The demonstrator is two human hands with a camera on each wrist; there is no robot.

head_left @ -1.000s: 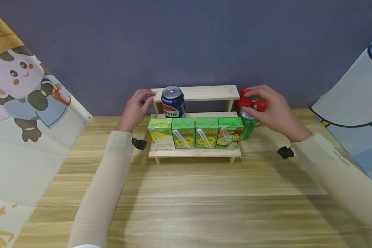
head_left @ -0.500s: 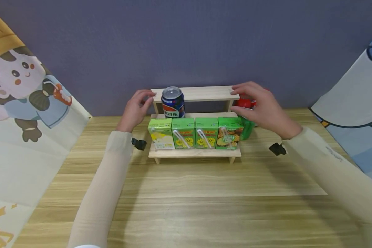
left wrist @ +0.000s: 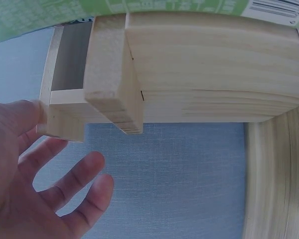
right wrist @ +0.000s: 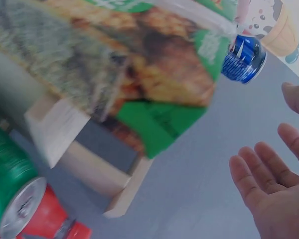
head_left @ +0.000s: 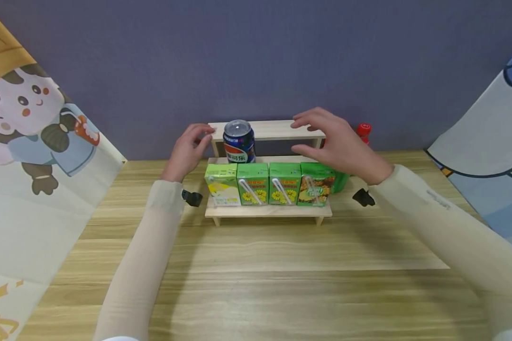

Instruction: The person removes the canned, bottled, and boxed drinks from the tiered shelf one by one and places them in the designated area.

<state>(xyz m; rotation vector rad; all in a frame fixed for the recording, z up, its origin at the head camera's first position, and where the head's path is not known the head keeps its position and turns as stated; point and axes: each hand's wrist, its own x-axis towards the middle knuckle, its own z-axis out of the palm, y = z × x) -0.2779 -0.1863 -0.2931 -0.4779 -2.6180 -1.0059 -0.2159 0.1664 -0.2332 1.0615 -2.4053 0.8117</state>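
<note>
Shifted left since a second ago, the right hand (head_left: 340, 146) hovers at the right part of the wooden shelf (head_left: 277, 130), thumb and fingers wide apart. On the left, a dark blue can (head_left: 239, 143) stands behind four juice boxes (head_left: 279, 189); the left hand (head_left: 186, 150), fingers loosely spread, touches the shelf's far left end. Right of it are a green can (head_left: 340, 183) and red bottle (head_left: 364, 129).

Between the blue can (head_left: 239, 144) at left and the right hand (head_left: 337, 144), a hand could pass over the upper board (head_left: 274, 129). The juice boxes (head_left: 252, 185) block the near side, the wall (head_left: 256, 61) the far; the green can (head_left: 340, 183) and red bottle (head_left: 364, 130) crowd the right, the left hand (head_left: 187, 150) the left end.
</note>
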